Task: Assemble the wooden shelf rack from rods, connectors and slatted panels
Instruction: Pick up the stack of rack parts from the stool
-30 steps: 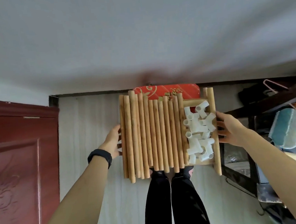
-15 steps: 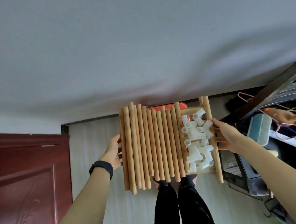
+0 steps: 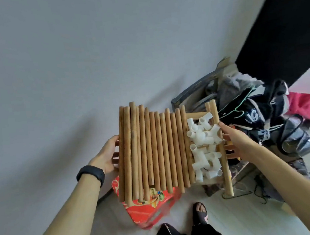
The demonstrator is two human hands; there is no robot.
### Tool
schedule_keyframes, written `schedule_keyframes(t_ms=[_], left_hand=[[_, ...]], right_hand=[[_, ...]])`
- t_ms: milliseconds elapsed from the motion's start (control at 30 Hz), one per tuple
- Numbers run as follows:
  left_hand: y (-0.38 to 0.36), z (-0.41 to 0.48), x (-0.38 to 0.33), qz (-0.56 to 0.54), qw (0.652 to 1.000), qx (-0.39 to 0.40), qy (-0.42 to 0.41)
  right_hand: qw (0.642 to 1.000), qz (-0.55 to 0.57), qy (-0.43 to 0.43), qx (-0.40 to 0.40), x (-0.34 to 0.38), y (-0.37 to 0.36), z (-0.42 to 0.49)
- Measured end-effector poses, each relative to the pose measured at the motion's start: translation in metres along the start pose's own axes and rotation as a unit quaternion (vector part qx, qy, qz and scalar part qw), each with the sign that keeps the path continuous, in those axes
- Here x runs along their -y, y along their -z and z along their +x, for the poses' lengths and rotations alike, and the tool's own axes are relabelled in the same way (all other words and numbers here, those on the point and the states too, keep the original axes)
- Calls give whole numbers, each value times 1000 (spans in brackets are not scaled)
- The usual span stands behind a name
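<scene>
The left hand [image 3: 106, 156] grasps the left edge of the slatted panel [image 3: 223, 160], held in the air above a red patterned bag [image 3: 149, 207] on the floor. On it, wooden rods [image 3: 153, 149] lie side by side, white connectors [image 3: 204, 144] heaped along its right edge, where the right hand [image 3: 236, 140] clamps the rail, a clothes pile [image 3: 263, 110] beyond

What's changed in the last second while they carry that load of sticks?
The person has turned with the load: the red box, earlier beyond the rods, now lies under their near ends. The door has left view and the clutter pile looks nearer. Some rods have slid out of line. Unchanged: left hand and right hand hold the slatted panel, with white connectors piled on it.
</scene>
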State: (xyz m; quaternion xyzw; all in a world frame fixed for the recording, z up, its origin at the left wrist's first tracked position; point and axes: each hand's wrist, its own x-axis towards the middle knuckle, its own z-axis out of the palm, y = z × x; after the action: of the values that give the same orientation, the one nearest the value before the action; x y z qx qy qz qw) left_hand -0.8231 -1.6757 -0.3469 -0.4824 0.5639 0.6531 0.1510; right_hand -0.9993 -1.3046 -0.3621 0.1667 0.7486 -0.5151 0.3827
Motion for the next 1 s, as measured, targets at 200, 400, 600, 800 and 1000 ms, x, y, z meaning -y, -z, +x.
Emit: schedule_keyframes(t_ms=[200, 400, 600, 800, 1000], left_hand=[[-116, -23, -58, 129, 987, 77, -48], [-279, -58, -72, 220, 959, 158, -84], [-457, -106, -48, 275, 934, 210, -95], [-620, -151, -8, 323, 909, 252, -78], [-771, -202, 19, 424, 851, 304, -62]], right_hand=[[992, 90, 18, -87, -39, 118, -59], [969, 161, 21, -186, -110, 246, -114], [944, 206, 16, -258, -188, 389, -178], [928, 233, -13, -292, -268, 510, -241], [899, 292, -42, -323, -348, 602, -283]])
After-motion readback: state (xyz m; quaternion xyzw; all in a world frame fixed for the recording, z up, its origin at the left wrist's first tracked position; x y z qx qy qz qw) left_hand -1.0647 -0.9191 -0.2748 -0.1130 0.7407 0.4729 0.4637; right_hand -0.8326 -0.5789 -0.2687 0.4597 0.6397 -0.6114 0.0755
